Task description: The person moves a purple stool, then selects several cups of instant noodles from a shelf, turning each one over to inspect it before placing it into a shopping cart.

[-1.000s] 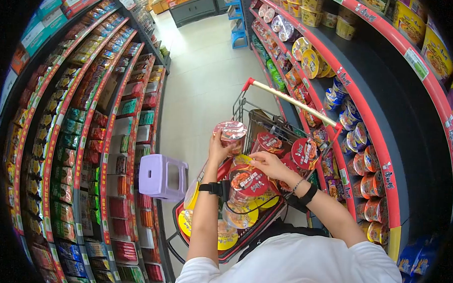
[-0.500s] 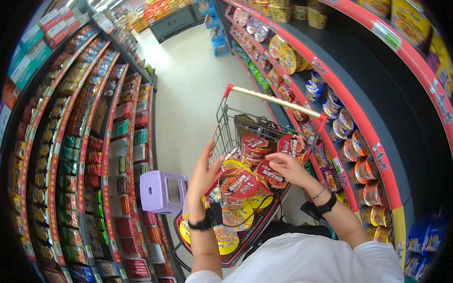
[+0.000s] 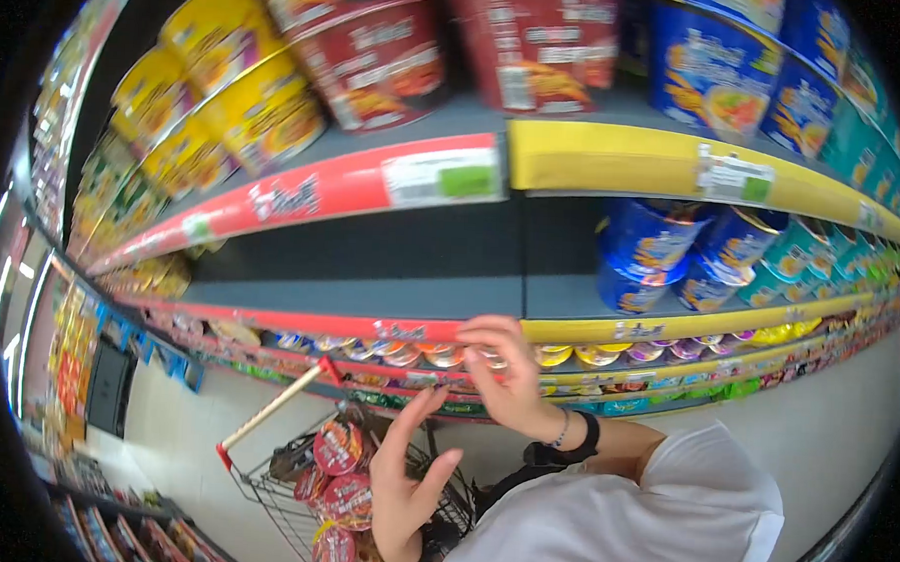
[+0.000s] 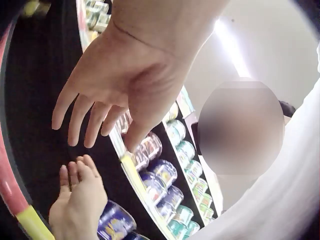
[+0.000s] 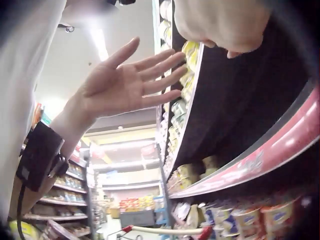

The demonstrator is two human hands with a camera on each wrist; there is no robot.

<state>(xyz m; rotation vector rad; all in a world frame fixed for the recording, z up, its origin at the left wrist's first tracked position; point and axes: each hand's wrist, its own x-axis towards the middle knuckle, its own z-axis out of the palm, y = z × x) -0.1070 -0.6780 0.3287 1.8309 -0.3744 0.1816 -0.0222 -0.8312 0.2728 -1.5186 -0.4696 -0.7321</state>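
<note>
Both hands are raised before the shelves and hold nothing. My left hand (image 3: 403,487), palm turned inward and thumb spread, is beside the shopping cart in the head view. Higher and to its right, my right hand (image 3: 506,377) overlaps the red shelf edge (image 3: 409,329) with loosely bent fingers. In the left wrist view the left hand (image 4: 135,80) has its fingers extended, and the right hand (image 4: 77,200) shows below it. The right wrist view shows the left hand (image 5: 132,87) spread flat. Red-lidded instant noodle tubs (image 3: 348,500) sit in the cart (image 3: 264,493).
Blue noodle tubs (image 3: 649,253) stand on the middle shelf behind a yellow edge strip (image 3: 686,324). Above are yellow tubs (image 3: 263,106) and dark red tubs (image 3: 537,46). The cart's handle (image 3: 277,404) is at lower left, over a pale floor (image 3: 176,470).
The left hand has let go of a red-lidded noodle tub at the cart. Both hands have moved away from the tubs, and the head view has swung right to face the shelves.
</note>
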